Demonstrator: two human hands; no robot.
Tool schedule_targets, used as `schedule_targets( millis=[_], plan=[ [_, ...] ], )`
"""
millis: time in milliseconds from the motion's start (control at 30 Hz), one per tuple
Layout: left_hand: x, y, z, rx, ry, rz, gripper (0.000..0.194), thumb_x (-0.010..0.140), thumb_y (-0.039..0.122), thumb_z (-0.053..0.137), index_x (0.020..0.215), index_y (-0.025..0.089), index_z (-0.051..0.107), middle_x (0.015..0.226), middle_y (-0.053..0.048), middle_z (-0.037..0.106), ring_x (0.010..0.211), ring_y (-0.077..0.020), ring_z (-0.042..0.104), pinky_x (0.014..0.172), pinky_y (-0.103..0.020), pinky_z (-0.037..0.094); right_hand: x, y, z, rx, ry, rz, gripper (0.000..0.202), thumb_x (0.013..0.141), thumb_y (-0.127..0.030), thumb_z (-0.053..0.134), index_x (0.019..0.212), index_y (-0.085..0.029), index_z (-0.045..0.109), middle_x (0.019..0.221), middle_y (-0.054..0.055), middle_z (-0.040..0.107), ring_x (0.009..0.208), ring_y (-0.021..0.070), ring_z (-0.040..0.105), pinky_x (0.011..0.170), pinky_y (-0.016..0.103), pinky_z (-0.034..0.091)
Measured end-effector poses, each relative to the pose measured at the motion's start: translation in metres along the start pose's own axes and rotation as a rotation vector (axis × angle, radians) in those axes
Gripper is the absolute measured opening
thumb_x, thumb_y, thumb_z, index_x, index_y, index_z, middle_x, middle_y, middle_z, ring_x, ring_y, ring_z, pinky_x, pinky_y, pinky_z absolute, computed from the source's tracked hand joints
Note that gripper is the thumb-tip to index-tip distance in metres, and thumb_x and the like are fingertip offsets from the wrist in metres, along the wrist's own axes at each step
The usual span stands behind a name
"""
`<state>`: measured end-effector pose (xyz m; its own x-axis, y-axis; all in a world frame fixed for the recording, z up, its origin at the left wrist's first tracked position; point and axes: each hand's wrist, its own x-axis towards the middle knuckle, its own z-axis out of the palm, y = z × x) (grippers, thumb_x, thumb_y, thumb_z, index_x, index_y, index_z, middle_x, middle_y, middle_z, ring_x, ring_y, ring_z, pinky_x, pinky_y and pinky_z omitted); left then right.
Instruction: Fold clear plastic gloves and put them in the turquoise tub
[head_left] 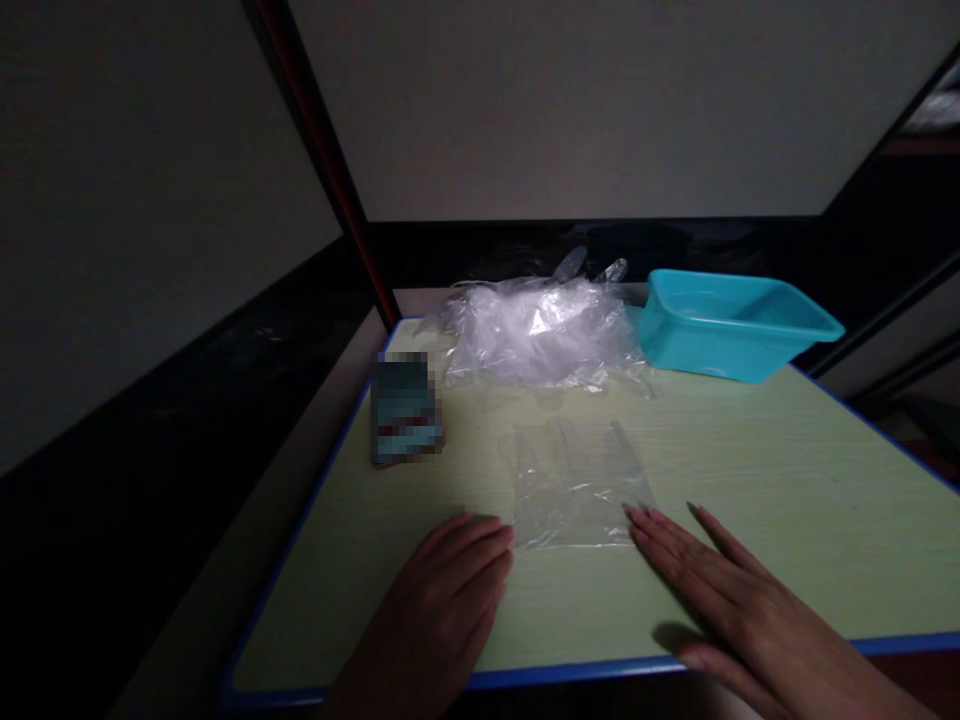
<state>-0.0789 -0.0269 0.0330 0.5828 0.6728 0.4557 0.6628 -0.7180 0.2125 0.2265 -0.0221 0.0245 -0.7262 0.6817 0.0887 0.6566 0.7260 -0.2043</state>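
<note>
A clear, thin plastic bag or glove (581, 495) lies flat on the pale table, its finger-like strips pointing away from me. My left hand (454, 590) rests at its near left corner, fingers stretched and lying together on the tabletop. At its near right edge, my right hand (720, 590) lies with the fingers extended and the thumb apart, the fingertips touching the plastic. Neither hand grips anything. Farther back sits a crumpled heap of clear plastic (544, 335).
A turquoise plastic basin (735, 325) stands at the back right of the blue-edged table (847, 510). A pixelated, dark rectangular object (406, 410) lies near the left edge. Wall panels (585, 110) rise behind the table.
</note>
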Motion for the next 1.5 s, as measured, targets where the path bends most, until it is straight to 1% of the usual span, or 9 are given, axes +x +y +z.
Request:
schedule_targets(
  millis=[233,367,633,767,933,1067,1233,1333,1500],
  plan=[
    [-0.002,-0.004,0.002,-0.044,-0.03,-0.028,0.028,0.087,0.01,0.044,0.11,0.016,0.058,0.107,-0.008,0.066,0.104,-0.0198,0.058,0.094,-0.041,0.046,-0.013,0.008,0.003,-0.05,-0.006,0.026,0.074,0.085,-0.041,0.05,0.144,-0.022,0.009,0.143,0.008,0.027,0.128,0.0318,0.031,0.102,0.06,0.022],
    [0.0,-0.004,0.002,-0.056,-0.024,-0.047,0.028,0.087,0.011,0.043,0.109,0.019,0.059,0.106,-0.006,0.066,0.103,-0.0201,0.058,0.094,-0.042,0.045,-0.014,0.01,0.004,-0.061,0.001,0.053,0.074,0.085,-0.041,0.052,0.144,-0.024,0.01,0.143,0.006,0.029,0.128,0.0315,0.03,0.103,0.059,0.024],
    [0.0,-0.005,0.002,-0.08,-0.023,-0.062,0.027,0.088,0.011,0.044,0.108,0.019,0.059,0.104,-0.005,0.066,0.102,-0.0198,0.057,0.094,-0.041,0.044,-0.017,0.011,-0.001,-0.047,0.092,0.054,0.07,0.085,-0.038,0.051,0.144,-0.026,0.015,0.139,0.004,0.036,0.123,0.0326,0.039,0.099,0.06,0.033],
    [0.0,-0.006,0.002,-0.066,-0.045,-0.053,0.028,0.087,0.01,0.045,0.11,0.018,0.058,0.106,-0.006,0.065,0.103,-0.0197,0.056,0.095,-0.04,0.043,-0.017,0.011,0.001,-0.094,0.096,0.071,0.068,0.084,-0.037,0.052,0.143,-0.029,0.018,0.142,0.003,0.032,0.125,0.0333,0.036,0.096,0.059,0.037],
    [0.003,-0.003,0.002,-0.048,-0.074,-0.073,0.03,0.085,0.01,0.046,0.112,0.017,0.056,0.112,-0.007,0.061,0.108,-0.0212,0.053,0.095,-0.04,0.044,-0.018,0.01,0.001,-0.145,0.123,0.072,0.067,0.084,-0.04,0.051,0.142,-0.027,0.022,0.145,0.005,0.027,0.127,0.0355,0.033,0.094,0.059,0.04],
    [0.003,-0.003,0.003,-0.024,-0.084,-0.1,0.026,0.086,0.015,0.048,0.109,0.019,0.058,0.118,-0.007,0.056,0.114,-0.0236,0.049,0.096,-0.042,0.044,-0.019,0.008,-0.003,-0.122,0.14,0.018,0.068,0.082,-0.042,0.053,0.142,-0.026,0.026,0.145,0.006,0.027,0.127,0.0359,0.033,0.091,0.057,0.043],
    [0.001,-0.007,0.009,0.028,-0.071,-0.153,0.026,0.088,0.019,0.047,0.111,0.02,0.059,0.127,-0.008,0.05,0.119,-0.0264,0.043,0.096,-0.046,0.043,-0.023,0.005,-0.005,-0.109,0.128,-0.052,0.067,0.08,-0.039,0.056,0.14,-0.025,0.03,0.142,0.003,0.033,0.128,0.0313,0.034,0.092,0.048,0.047],
    [0.001,-0.009,0.012,0.078,-0.088,-0.209,0.03,0.089,0.022,0.046,0.116,0.02,0.057,0.131,-0.009,0.047,0.121,-0.0277,0.042,0.097,-0.049,0.041,-0.021,-0.001,-0.008,-0.153,0.131,-0.122,0.068,0.079,-0.046,0.057,0.138,-0.021,0.034,0.14,0.003,0.037,0.127,0.029,0.035,0.092,0.043,0.047],
    [0.007,-0.012,0.016,0.141,-0.136,-0.303,0.034,0.089,0.025,0.045,0.122,0.021,0.053,0.136,-0.01,0.043,0.125,-0.0292,0.037,0.099,-0.051,0.036,-0.006,-0.017,-0.016,-0.242,0.178,-0.245,0.064,0.08,-0.057,0.051,0.128,-0.015,0.049,0.135,0.004,0.045,0.124,0.0257,0.04,0.09,0.035,0.049]
  ],
)
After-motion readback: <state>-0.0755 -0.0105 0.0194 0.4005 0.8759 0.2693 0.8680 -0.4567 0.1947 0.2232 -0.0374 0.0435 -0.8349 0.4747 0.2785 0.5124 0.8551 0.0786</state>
